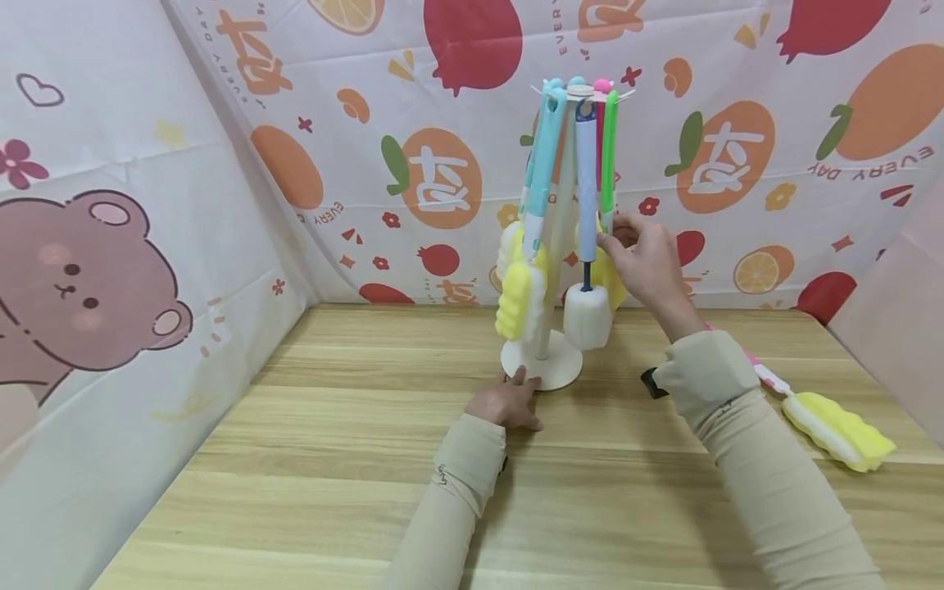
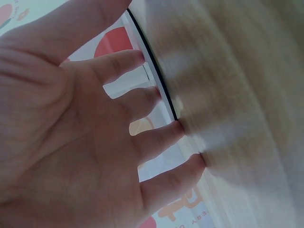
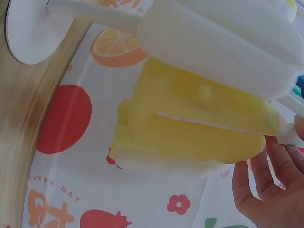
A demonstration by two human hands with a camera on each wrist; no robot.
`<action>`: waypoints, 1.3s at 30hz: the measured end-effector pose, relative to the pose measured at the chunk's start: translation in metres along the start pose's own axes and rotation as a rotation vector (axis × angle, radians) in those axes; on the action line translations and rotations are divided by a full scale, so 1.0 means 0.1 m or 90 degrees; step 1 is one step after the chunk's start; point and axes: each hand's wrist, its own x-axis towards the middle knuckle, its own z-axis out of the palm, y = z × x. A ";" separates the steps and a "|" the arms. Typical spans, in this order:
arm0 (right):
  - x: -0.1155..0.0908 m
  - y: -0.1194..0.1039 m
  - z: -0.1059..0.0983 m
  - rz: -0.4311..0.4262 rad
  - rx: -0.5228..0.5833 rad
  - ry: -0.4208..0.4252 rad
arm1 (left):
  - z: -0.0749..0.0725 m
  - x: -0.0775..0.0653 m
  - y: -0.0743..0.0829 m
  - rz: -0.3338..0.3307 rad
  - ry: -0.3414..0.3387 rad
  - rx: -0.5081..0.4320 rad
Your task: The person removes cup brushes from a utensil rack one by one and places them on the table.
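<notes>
A white rack (image 1: 562, 205) stands upright with several sponge-headed bottle brushes hanging from its top hooks. At the front edge of its round base (image 1: 564, 370), my left hand (image 1: 505, 403) rests with spread fingers, fingertips at the rim and tabletop. Higher up on the right side, my right hand (image 1: 649, 258) pinches the green-handled bottle brush (image 1: 609, 156) low on its handle, just above its yellow sponge (image 3: 204, 104). A lavender-handled brush (image 1: 586, 188) with a white sponge hangs in front, partly hiding the yellow one. Teal-handled brushes (image 1: 546, 156) with yellow-and-white sponges hang at left.
A pink-and-white-handled brush (image 1: 837, 426) with a yellow-and-white sponge lies on the wooden table (image 1: 310, 459) at right, partly behind my right sleeve. A fruit-printed cloth (image 1: 324, 246) hangs behind the rack; a bear-printed cloth (image 1: 81, 279) stands at the left.
</notes>
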 end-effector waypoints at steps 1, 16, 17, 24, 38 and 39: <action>0.00 0.00 0.00 -0.001 -0.002 -0.003 | 0.00 0.00 0.00 0.001 0.001 0.000; -0.05 0.05 -0.04 -0.020 0.008 0.021 | 0.01 -0.01 -0.01 0.014 0.010 0.003; -0.06 0.05 -0.05 -0.019 0.007 0.023 | 0.01 -0.01 -0.01 0.013 0.009 0.003; -0.10 0.00 -0.07 -0.008 -0.004 0.027 | 0.01 0.00 -0.02 0.015 0.010 -0.006; -0.16 -0.05 -0.09 0.000 -0.027 0.058 | 0.02 0.01 -0.02 0.012 0.011 0.011; -0.16 -0.05 -0.09 -0.002 -0.029 0.062 | 0.02 0.01 -0.02 0.013 0.011 0.012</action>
